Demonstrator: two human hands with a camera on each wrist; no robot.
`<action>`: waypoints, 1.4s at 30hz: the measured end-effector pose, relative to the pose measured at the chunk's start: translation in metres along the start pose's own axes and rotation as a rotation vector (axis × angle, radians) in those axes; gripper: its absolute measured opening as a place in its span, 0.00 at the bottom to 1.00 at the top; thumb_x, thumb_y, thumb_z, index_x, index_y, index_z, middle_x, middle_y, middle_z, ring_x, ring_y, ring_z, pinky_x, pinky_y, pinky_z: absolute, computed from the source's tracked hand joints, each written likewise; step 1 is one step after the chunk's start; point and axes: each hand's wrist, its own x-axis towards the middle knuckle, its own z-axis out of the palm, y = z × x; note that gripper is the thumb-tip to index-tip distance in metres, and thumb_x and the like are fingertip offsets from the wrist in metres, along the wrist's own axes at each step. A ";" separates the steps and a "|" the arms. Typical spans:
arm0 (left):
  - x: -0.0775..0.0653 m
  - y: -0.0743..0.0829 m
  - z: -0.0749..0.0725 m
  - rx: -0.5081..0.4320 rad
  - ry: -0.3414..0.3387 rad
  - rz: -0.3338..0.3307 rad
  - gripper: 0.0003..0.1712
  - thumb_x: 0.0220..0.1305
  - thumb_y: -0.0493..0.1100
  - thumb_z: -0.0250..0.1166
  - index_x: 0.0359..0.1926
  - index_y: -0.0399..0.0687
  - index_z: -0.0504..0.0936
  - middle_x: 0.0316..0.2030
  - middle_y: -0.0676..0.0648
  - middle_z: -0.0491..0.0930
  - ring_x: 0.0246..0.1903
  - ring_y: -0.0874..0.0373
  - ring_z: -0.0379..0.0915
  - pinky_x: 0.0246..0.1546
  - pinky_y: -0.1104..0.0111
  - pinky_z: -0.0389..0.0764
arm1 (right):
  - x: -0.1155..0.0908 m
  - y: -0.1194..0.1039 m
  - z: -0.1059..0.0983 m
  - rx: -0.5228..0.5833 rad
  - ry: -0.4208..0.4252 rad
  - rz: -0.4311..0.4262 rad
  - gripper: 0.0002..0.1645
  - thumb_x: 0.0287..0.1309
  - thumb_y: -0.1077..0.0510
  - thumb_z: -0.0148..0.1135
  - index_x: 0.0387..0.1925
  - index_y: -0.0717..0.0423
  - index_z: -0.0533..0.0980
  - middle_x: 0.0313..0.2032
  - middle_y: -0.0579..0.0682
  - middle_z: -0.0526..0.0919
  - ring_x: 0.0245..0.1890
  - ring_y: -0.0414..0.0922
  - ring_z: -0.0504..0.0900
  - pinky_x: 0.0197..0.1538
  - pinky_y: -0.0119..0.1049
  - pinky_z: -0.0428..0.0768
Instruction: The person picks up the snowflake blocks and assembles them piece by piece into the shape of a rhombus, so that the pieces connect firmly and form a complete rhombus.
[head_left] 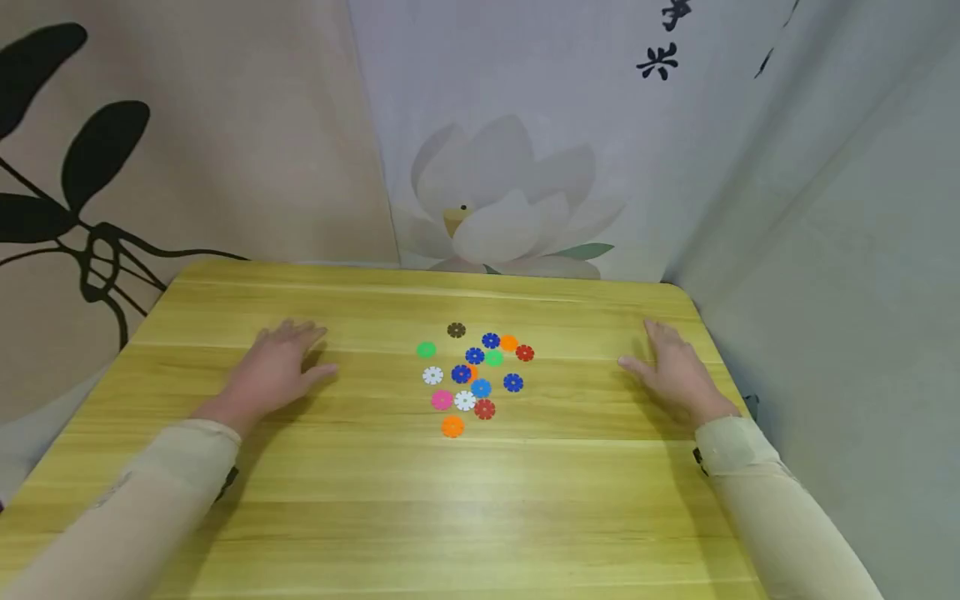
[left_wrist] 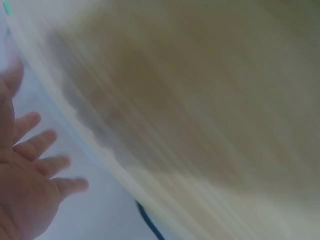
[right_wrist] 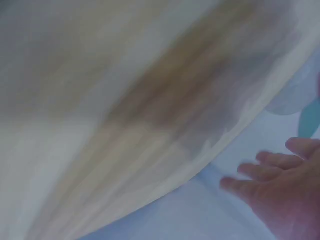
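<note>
**Discs between two empty hands**

We set our clock on the middle of the cluster, 12 toward the table's far edge. Small notched discs (head_left: 481, 388) lie loosely grouped on the wooden table (head_left: 525, 517): a brown disc (head_left: 456, 330) at 11, a red disc (head_left: 525, 353) at 2, a lone orange disc (head_left: 452, 427) at 7. Near the middle, a dark blue disc (head_left: 461, 374) partly covers another orange one.

Left hand (head_left: 273, 371) at 9, right hand (head_left: 678, 371) at 3, both well apart from the discs. Each grip is wide, thumb away from the fingers, holding nothing. Whether either hand touches the wood, we cannot tell.

Handling, our guess: light, stiff, probably smooth plastic, apt to skid under a push; the slots may be weak under a hard squeeze. We favour thumb and fingertip on opposite rims, a nail in a notch to lift. At the overlap, the upper blue disc should come easier.
</note>
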 end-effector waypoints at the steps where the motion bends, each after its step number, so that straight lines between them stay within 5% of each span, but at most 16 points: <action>1: 0.004 0.008 0.001 -0.017 0.004 0.006 0.44 0.77 0.63 0.63 0.80 0.39 0.66 0.78 0.28 0.63 0.79 0.24 0.53 0.78 0.27 0.53 | 0.004 -0.005 -0.001 0.038 0.009 -0.012 0.57 0.77 0.32 0.57 0.85 0.62 0.46 0.81 0.75 0.55 0.80 0.75 0.56 0.79 0.75 0.59; 6: 0.037 0.048 0.015 -0.068 -0.007 0.027 0.37 0.77 0.56 0.66 0.76 0.39 0.72 0.72 0.32 0.74 0.76 0.30 0.64 0.79 0.37 0.63 | 0.035 -0.052 0.007 0.178 -0.029 -0.077 0.40 0.77 0.44 0.64 0.79 0.59 0.66 0.64 0.64 0.83 0.63 0.61 0.82 0.67 0.60 0.82; 11: 0.071 0.085 0.032 -0.089 -0.034 0.046 0.42 0.69 0.60 0.74 0.75 0.45 0.75 0.72 0.34 0.76 0.74 0.32 0.67 0.77 0.34 0.66 | 0.063 -0.103 0.033 0.206 -0.208 -0.171 0.39 0.68 0.42 0.73 0.74 0.51 0.75 0.58 0.57 0.86 0.57 0.52 0.82 0.65 0.52 0.83; 15: 0.082 0.104 0.036 -0.116 -0.052 0.030 0.43 0.61 0.61 0.79 0.73 0.53 0.79 0.70 0.38 0.78 0.72 0.34 0.70 0.71 0.31 0.68 | 0.071 -0.119 0.047 0.191 -0.237 -0.160 0.38 0.62 0.43 0.79 0.71 0.46 0.79 0.58 0.55 0.85 0.56 0.51 0.79 0.67 0.50 0.82; 23: 0.086 0.107 0.037 -0.234 -0.025 -0.057 0.25 0.61 0.51 0.81 0.58 0.55 0.90 0.64 0.41 0.82 0.70 0.37 0.70 0.72 0.32 0.69 | 0.073 -0.122 0.051 0.243 -0.197 -0.109 0.27 0.62 0.49 0.79 0.62 0.47 0.86 0.57 0.52 0.89 0.54 0.51 0.82 0.66 0.50 0.84; 35: 0.086 0.116 0.033 -0.342 -0.101 -0.163 0.16 0.65 0.49 0.78 0.50 0.51 0.86 0.54 0.47 0.88 0.58 0.45 0.80 0.75 0.31 0.57 | 0.074 -0.127 0.050 0.243 -0.214 -0.133 0.17 0.62 0.53 0.79 0.50 0.52 0.86 0.49 0.52 0.87 0.50 0.50 0.80 0.63 0.46 0.83; 38: 0.085 0.113 0.033 -0.397 -0.081 -0.172 0.15 0.66 0.47 0.78 0.48 0.48 0.85 0.48 0.45 0.87 0.49 0.48 0.79 0.71 0.37 0.66 | 0.073 -0.127 0.047 0.254 -0.221 -0.117 0.13 0.61 0.55 0.80 0.42 0.53 0.84 0.41 0.50 0.86 0.43 0.49 0.78 0.53 0.41 0.82; 42: 0.086 0.108 0.032 -0.499 -0.050 -0.192 0.15 0.69 0.44 0.75 0.50 0.43 0.83 0.48 0.41 0.86 0.46 0.49 0.79 0.53 0.57 0.82 | 0.070 -0.124 0.043 0.295 -0.228 -0.080 0.11 0.64 0.53 0.78 0.38 0.52 0.83 0.36 0.48 0.83 0.37 0.46 0.76 0.43 0.36 0.77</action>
